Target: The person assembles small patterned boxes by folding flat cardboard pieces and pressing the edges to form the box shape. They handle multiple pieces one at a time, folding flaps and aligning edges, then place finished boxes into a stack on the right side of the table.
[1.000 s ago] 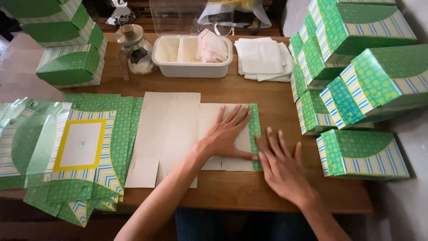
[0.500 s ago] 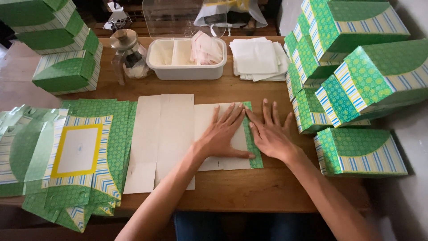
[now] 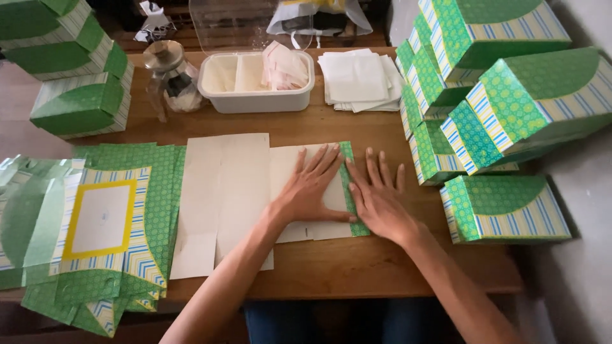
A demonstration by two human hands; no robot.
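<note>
Wooden counter (image 3: 331,267) carried my work. My right hand (image 3: 381,202) had slid in from the side until it lay beside my left hand (image 3: 312,188), so the green flap (image 3: 352,191) was now pinned along its crease. Both grips were flat and open, fingers spread, pressing the cardboard sheet (image 3: 242,191). Beyond stood a white tub (image 3: 255,86).

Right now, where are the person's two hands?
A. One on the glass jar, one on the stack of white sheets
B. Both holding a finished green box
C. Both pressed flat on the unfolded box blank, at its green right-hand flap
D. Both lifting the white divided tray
C: the left hand and right hand lie palm-down side by side on the flat box blank, along its green flap.
</note>
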